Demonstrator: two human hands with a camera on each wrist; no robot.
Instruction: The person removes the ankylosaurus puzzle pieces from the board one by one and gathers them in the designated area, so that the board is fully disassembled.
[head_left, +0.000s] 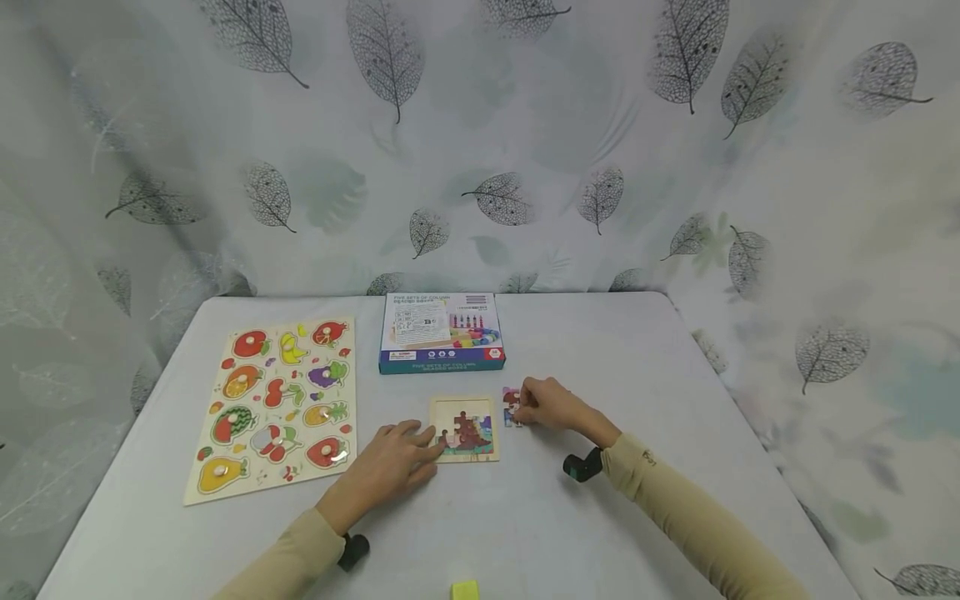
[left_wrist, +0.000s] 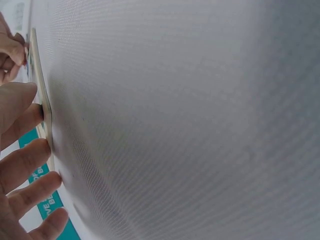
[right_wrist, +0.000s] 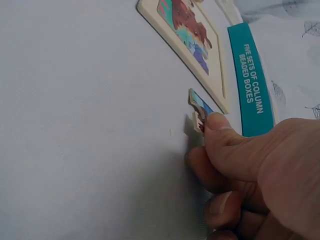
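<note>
A small wooden jigsaw tray (head_left: pixel 463 402) lies on the table, partly filled with pieces that form a brown shape (head_left: pixel 472 432). My left hand (head_left: pixel 397 458) touches the tray's left edge with fingers spread and fairly straight; the left wrist view shows fingertips (left_wrist: pixel 39 150) against its side. To the right of the tray, my right hand (head_left: pixel 553 403) pinches a colourful jigsaw piece (right_wrist: pixel 200 106) between thumb and fingers. In the head view jigsaw pieces (head_left: pixel 512 400) show at those fingertips; how many are there I cannot tell, as the hand covers part of them.
A fruit peg board (head_left: pixel 270 446) lies on the left of the table. Behind the tray is a flat box of beads (head_left: pixel 442 358) with a teal side. A yellow object (head_left: pixel 465 590) sits at the near edge, cut off by the frame. A leaf-patterned curtain (head_left: pixel 480 150) hangs behind.
</note>
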